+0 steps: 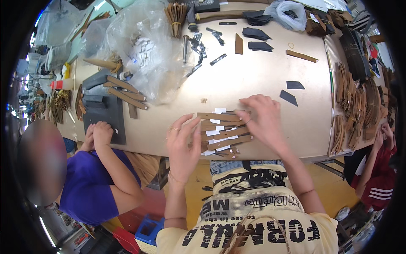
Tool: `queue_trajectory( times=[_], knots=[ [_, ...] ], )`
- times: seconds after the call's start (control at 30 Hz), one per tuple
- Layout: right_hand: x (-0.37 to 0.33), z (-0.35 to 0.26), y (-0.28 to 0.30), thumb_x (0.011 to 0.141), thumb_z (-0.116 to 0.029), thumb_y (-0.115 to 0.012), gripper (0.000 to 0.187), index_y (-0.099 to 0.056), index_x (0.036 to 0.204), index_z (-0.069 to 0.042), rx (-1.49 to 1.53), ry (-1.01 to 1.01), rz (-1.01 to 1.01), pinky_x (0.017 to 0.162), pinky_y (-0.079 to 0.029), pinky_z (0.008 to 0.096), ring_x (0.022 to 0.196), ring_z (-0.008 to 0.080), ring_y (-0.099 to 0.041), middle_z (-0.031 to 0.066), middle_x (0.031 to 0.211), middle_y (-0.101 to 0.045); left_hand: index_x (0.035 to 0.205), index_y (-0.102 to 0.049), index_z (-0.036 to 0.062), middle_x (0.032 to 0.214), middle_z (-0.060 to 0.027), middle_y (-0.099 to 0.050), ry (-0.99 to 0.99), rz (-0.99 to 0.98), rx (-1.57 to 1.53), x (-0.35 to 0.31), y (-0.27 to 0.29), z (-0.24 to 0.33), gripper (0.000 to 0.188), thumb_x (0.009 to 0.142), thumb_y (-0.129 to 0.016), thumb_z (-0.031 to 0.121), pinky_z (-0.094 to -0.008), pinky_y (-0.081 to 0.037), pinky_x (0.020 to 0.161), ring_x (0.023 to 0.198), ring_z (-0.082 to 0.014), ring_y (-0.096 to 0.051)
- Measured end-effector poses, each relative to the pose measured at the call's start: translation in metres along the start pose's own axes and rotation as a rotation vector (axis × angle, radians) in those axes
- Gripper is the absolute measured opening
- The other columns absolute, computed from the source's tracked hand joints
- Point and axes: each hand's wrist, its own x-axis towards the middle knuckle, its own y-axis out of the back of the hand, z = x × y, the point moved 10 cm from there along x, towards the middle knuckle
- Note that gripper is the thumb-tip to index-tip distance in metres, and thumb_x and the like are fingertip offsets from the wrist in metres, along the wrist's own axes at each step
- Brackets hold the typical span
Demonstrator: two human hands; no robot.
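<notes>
Brown strips [230, 142] lie overlapped near the edge of the table [146, 131], apparently staggered to expose white tags [212, 133], between the left hand [182, 144], fingers loosely spread, and the right hand [264, 122], fingers bent at their far end, grip undeterminable.

Both hands up, angled inward

Left forearm [175, 203] points to 12 o'clock; left hand [182, 146] loosely curved, thumb [196, 142] parted from fingers [180, 122], which aim toward 1. Right forearm [298, 173] slants to 11; right hand [265, 122] arched, fingers bent toward 9, grip unclear. Hands apart.
</notes>
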Motion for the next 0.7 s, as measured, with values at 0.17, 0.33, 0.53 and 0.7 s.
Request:
queue_trajectory(
  times=[0.17,0.33,0.53,0.7],
  knots=[
    [-0.002,0.046,0.004,0.089,-0.027,-0.068,0.03,-0.069,0.108,-0.004,0.205,-0.293,-0.151,0.087,-0.04,0.0377,0.09,0.0232,-0.064,0.0104,0.092,-0.068,0.111,-0.067,0.0057,0.114,-0.0127,-0.062,-0.186,-0.209,0.091,0.017,-0.043,0.003,0.024,0.087,-0.066,0.009,-0.0409,-0.042,0.097,0.108,-0.0297,-0.058],
    [-0.001,0.025,-0.014,0.085,-0.02,-0.072,0.032,-0.067,0.109,0.001,0.2,-0.227,-0.233,0.076,-0.049,0.0338,0.078,0.0226,-0.064,0.0116,0.085,-0.067,0.112,-0.067,0.0071,0.11,-0.0101,-0.06,-0.199,-0.419,0.082,0.03,-0.078,0.002,0.028,0.085,-0.07,0.015,-0.0397,-0.044,0.091,0.1,-0.0299,-0.058],
    [0.007,0.01,-0.025,0.081,-0.016,-0.075,0.025,-0.07,0.098,0.002,0.116,-0.124,-0.245,0.071,-0.053,0.0331,0.076,0.0233,-0.066,0.0134,0.083,-0.068,0.112,-0.066,0.006,0.109,-0.01,-0.059,-0.179,-0.411,0.06,0.033,-0.085,-0.002,0.029,0.085,-0.07,0.015,-0.0403,-0.042,0.092,0.103,-0.0287,-0.057],
    [0.021,0.004,-0.025,0.084,-0.017,-0.071,0.017,-0.072,0.095,-0.004,0.248,-0.1,-0.212,0.077,-0.047,0.0385,0.081,0.0245,-0.066,0.0108,0.085,-0.069,0.114,-0.066,0.0082,0.108,-0.0081,-0.061,-0.395,-0.236,0.084,0.039,-0.077,0.02,0.031,0.085,-0.07,0.014,-0.0421,-0.041,0.092,0.098,-0.0292,-0.059]
  ],
)
